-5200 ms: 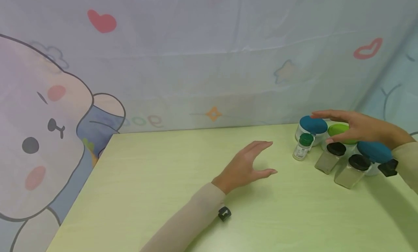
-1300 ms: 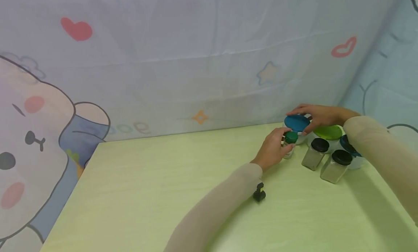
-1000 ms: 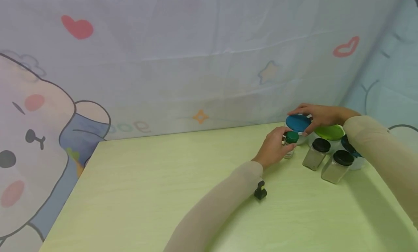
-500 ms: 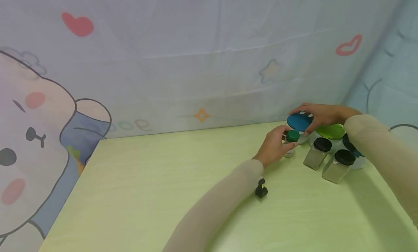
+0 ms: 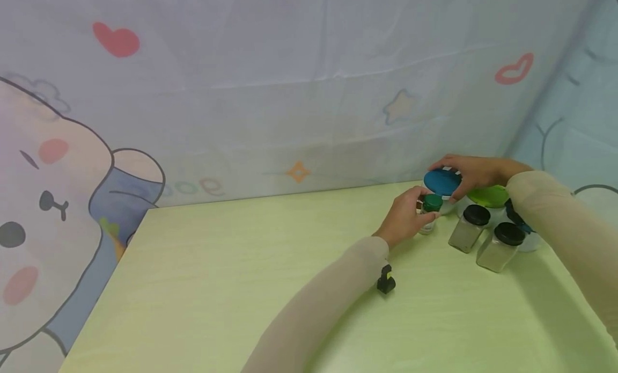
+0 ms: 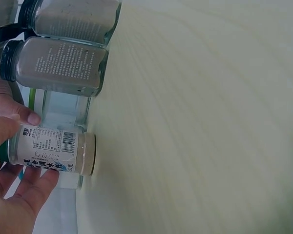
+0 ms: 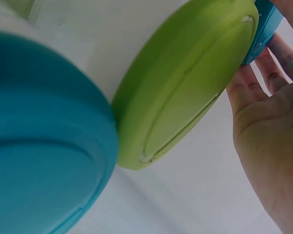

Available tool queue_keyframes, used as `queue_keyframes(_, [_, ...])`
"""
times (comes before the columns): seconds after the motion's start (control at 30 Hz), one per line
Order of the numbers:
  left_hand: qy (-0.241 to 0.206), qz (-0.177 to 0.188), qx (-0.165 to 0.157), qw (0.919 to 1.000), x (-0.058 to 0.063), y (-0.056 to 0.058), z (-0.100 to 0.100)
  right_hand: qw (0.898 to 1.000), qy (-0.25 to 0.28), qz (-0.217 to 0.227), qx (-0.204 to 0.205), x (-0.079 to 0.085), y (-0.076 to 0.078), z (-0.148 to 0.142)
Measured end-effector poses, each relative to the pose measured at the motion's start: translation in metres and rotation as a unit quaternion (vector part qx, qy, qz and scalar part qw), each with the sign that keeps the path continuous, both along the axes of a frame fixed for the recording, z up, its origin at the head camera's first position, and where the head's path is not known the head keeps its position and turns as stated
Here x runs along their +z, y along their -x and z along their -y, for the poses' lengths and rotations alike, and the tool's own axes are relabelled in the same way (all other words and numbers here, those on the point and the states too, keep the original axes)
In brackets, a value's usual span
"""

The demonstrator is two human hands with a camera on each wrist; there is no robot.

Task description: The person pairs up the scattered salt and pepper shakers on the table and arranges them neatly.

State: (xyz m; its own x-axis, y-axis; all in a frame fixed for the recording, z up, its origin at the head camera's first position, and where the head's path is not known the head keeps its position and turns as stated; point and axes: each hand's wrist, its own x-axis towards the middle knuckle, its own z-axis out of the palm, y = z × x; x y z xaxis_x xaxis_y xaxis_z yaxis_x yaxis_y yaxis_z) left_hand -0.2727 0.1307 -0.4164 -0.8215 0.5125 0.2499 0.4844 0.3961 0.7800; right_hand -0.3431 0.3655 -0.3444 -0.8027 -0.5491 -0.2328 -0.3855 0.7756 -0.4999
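Note:
At the back right of the table, my left hand (image 5: 401, 218) grips a small spice bottle with a green cap (image 5: 432, 202). In the left wrist view, thumb and fingers lie on either side of the bottle's printed label (image 6: 51, 146), and its base is at the table surface. Just behind, my right hand (image 5: 479, 174) holds the blue lid (image 5: 441, 182) of a clear jar from above, thumb at the near side and fingers at the far side. The bottle and my left hand partly hide that jar's body.
Right of the bottle stand two black-capped jars of powder (image 5: 465, 235) (image 5: 497, 252). Behind them are a green-lidded jar (image 5: 490, 197) and another blue-lidded jar (image 7: 44, 146), partly covered by my right sleeve. A printed cloth (image 5: 270, 94) hangs along the table's back edge.
Since the oldest frame, my left hand has moved right and taken hold of the spice bottle. My right hand has moved left onto the blue lid. Over the last second, both hands stay nearly still.

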Motion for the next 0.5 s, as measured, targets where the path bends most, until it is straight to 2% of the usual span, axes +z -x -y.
queue_keyframes(0.5, [0.001,0.010,0.001,0.9999,0.0015,-0.0014,0.0005,1.000,0.007,-0.002,-0.006,-0.0003,-0.0033,0.0010])
